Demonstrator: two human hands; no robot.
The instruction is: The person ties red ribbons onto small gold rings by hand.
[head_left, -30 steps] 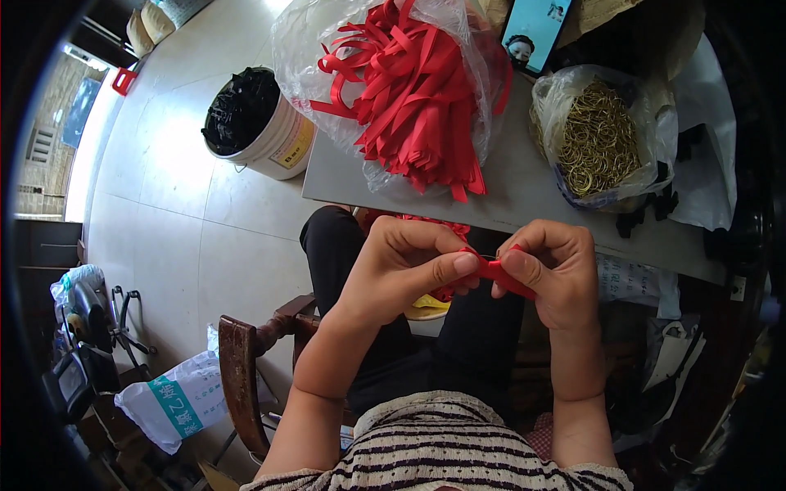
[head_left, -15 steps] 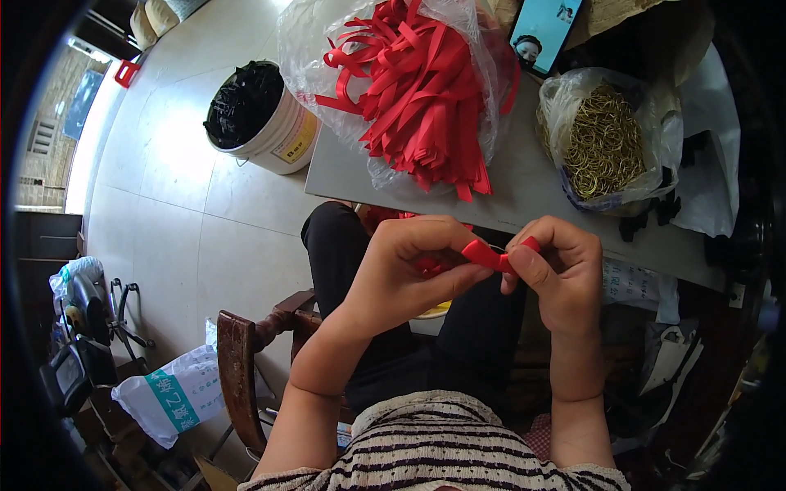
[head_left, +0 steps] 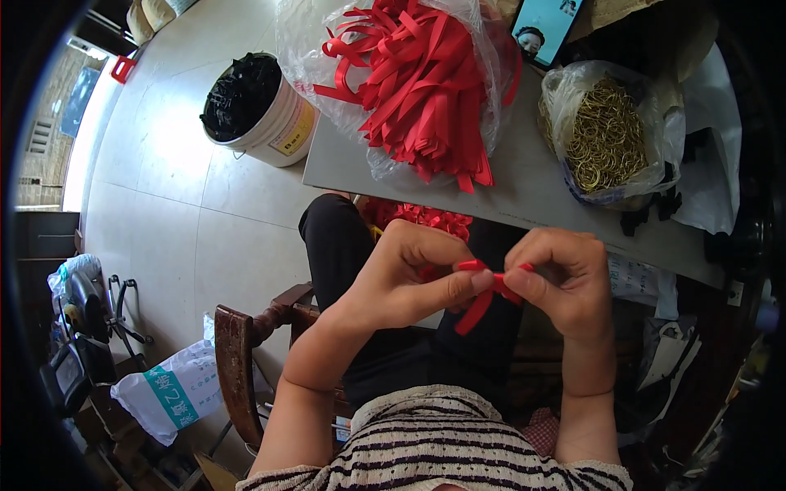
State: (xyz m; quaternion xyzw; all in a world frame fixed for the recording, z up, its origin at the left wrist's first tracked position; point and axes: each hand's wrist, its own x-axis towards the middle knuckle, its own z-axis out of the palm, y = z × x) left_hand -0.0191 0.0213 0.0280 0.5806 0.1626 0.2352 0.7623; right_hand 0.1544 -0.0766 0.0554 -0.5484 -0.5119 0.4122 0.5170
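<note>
Above my lap, both hands pinch one short red ribbon (head_left: 472, 315). My left hand (head_left: 413, 278) grips it between thumb and forefinger, and a loose tail hangs below that thumb. Close by on the other side, my right hand (head_left: 565, 282) pinches the ribbon near a folded or knotted part. Fingers cover much of this middle part, so its exact form is hidden. Beyond my hands on the grey table (head_left: 540, 200) lies a big bundle of red ribbons (head_left: 430, 90) in a clear plastic bag. Gold-coloured metal rings (head_left: 607, 139) fill another bag at the right.
Red ribbon pieces (head_left: 422, 214) lie piled below the table edge. A white bucket (head_left: 286, 135) lined with black plastic stands on the floor at the left. A phone (head_left: 547, 29) with a lit screen is at the table's back. A wooden chair (head_left: 237, 360) is beside my left arm.
The ribbon has turned in my fingers, and a tail now hangs down from my left thumb. My left hand has shifted slightly, showing more of the red pile below the table edge.
</note>
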